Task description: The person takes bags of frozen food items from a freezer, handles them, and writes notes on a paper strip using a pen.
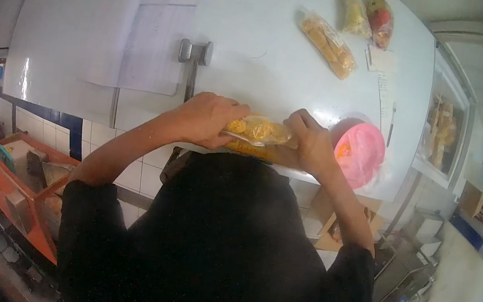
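Observation:
Close to my body, at the near edge of the white worktop (pixel 252 83), a clear plastic bag (pixel 260 130) holds yellow-orange pieces of food. My left hand (pixel 211 120) grips the left end of this bag, fingers curled round it. At the other end, my right hand (pixel 311 142) is closed on the plastic, with the fingertips partly hidden. Below the bag shows another yellow packet or a lower part of the same bag; I cannot tell which. Just right of my right hand sits a pink bowl (pixel 375 144) with clear plastic and something orange inside.
Filled clear bags (pixel 328 44) lie at the far right, beside a paper slip (pixel 382 61) and a pen (pixel 391 127). A metal mallet-like tool (pixel 196 52) and printed sheets (pixel 157 43) lie left. An orange cart (pixel 26 193) stands lower left.

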`<state>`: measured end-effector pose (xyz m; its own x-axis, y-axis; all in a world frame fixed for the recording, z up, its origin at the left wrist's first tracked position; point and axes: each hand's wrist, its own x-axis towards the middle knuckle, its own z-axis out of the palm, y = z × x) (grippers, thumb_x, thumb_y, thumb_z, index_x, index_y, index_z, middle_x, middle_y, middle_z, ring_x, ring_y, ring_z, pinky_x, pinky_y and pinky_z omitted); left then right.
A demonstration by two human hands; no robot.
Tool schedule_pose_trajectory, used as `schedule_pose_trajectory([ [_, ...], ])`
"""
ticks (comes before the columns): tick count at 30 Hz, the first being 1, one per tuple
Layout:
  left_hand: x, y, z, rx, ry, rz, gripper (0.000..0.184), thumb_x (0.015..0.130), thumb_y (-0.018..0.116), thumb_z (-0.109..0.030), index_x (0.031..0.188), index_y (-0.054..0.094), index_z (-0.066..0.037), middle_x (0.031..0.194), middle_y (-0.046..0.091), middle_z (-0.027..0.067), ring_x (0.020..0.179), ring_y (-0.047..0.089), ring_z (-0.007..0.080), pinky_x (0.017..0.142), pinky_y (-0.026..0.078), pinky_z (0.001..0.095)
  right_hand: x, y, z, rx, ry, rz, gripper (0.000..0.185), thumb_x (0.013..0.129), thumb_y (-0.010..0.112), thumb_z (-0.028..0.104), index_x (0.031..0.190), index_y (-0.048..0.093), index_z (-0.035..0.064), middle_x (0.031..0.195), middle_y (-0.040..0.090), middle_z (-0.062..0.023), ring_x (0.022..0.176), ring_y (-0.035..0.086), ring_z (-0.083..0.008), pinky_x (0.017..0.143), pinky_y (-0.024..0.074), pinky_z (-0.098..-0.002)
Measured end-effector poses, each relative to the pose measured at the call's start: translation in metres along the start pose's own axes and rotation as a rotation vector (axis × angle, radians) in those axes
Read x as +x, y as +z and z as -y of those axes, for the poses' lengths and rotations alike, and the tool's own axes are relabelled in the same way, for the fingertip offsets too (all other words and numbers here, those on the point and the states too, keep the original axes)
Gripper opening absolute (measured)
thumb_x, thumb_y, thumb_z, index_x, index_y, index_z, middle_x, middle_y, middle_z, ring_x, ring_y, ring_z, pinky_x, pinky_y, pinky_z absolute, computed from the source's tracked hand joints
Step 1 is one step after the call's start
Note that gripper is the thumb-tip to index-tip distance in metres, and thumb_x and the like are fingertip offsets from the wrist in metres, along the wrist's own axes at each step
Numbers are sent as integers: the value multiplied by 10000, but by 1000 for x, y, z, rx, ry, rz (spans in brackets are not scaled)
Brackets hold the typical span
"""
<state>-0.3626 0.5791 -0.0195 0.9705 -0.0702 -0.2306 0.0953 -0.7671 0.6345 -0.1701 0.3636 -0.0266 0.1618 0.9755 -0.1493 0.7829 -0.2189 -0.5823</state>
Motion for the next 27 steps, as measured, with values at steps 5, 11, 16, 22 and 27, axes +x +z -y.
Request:
schedule_pose_trajectory([
  [5, -5, -9, -24, 168, -23, 9, 366, 843, 753, -160, 1163, 594, -80, 1020, 682, 144, 926, 703, 352, 764, 566, 462, -17, 3, 9, -104, -77, -144, 469, 691, 854, 210, 1022, 542, 96, 1017, 565, -94, 908, 637, -320, 650, 551, -455],
  [11, -7, 21, -7, 524, 145, -274, 174, 871, 691, -175, 1017, 604, -133, 890, 603, 54, 816, 670, 208, 667, 536, 351, -18, 27, -4, -307, -128, -235, 510, 639, 808, 168, 1067, 541, 92, 981, 565, -100, 913, 607, -308, 685, 546, -439],
  [16, 1, 34, 5, 629, 267, -512, 105, 841, 677, -165, 877, 580, -148, 811, 528, 3, 715, 594, 151, 599, 469, 301, 5, 3, 12, -209, -87, -242, 595, 688, 834, 216, 1188, 551, 59, 1055, 613, -134, 1013, 625, -352, 825, 548, -481],
  [22, 12, 27, 13, 693, 324, -535, 112, 822, 661, -142, 891, 577, -116, 818, 523, 26, 710, 577, 184, 607, 463, 334, 17, 0, 9, -113, 178, 184, 627, 731, 845, 285, 1225, 551, 34, 1141, 641, -167, 1123, 628, -355, 881, 545, -485],
  [27, 26, 0, -5, 308, 226, -391, 453, 767, 779, -174, 1110, 532, -12, 941, 590, 134, 821, 619, 354, 729, 523, 450, 11, 18, 13, -148, 164, 77, 609, 717, 846, 244, 1209, 552, 38, 1109, 635, -150, 1077, 628, -352, 839, 542, -483],
])
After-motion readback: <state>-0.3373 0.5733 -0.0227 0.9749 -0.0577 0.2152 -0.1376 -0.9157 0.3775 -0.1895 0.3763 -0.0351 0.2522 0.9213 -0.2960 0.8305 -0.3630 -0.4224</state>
